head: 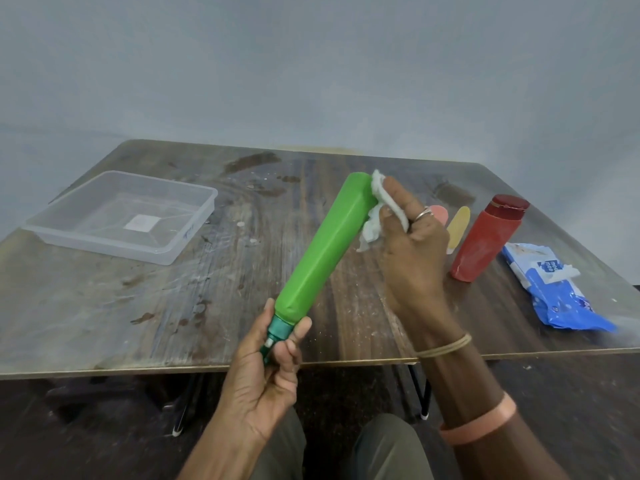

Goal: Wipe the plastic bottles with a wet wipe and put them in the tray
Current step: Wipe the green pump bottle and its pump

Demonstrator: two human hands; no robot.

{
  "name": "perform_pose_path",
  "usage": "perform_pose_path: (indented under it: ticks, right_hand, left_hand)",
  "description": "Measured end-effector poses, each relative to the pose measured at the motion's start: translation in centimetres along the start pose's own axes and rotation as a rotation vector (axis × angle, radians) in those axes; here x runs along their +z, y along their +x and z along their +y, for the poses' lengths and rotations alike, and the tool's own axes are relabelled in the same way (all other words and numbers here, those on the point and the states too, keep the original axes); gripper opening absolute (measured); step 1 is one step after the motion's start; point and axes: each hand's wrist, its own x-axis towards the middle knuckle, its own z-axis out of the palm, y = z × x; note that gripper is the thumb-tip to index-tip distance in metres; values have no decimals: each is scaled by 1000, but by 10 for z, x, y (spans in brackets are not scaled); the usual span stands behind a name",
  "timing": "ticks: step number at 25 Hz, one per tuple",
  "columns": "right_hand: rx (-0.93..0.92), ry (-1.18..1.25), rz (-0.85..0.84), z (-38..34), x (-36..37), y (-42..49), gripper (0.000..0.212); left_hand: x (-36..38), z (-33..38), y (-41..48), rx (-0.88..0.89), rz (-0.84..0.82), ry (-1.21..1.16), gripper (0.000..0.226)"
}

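Left hand (268, 362) grips green bottle (325, 244) by its cap end, held above desk (104, 306) mid-front; right hand (412, 244) presses wet wipe (377, 216) on its base end; tray (194, 233) at far-left corner empty; red bottle (485, 237) near right edge likely unwiped; early stage.
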Motion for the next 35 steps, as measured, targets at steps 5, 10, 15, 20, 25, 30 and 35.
perform_pose_path:
  ticks: [5, 10, 15, 20, 25, 30, 35]
  right_hand:
    - [-529, -509, -83, 37, 15, -53, 52]
    - [-705, -533, -481, 51, -1, -99, 37]
    - [-385, -440, 13, 28, -3, -28, 45]
    - [-640, -432, -345, 40, 15, -92, 35]
    - [-329, -233, 87, 0, 28, -37, 31]
    - [-360, -96, 168, -22, 24, 16, 24]
    - [-639, -469, -144, 38, 18, -83, 27]
  left_hand:
    - [9, -2, -1, -76, -2, -47, 20]
    - [-1, 10, 2, -99, -108, -116, 51]
    - [-1, 3, -6, -165, -306, -167, 65]
    - [9, 18, -4, -148, -397, -233, 60]
    - [0, 8, -14, -188, -437, -214, 57]
    - [-4, 1, -12, -234, -411, -203, 53]
    - [6, 16, 2, -50, -294, -108, 73]
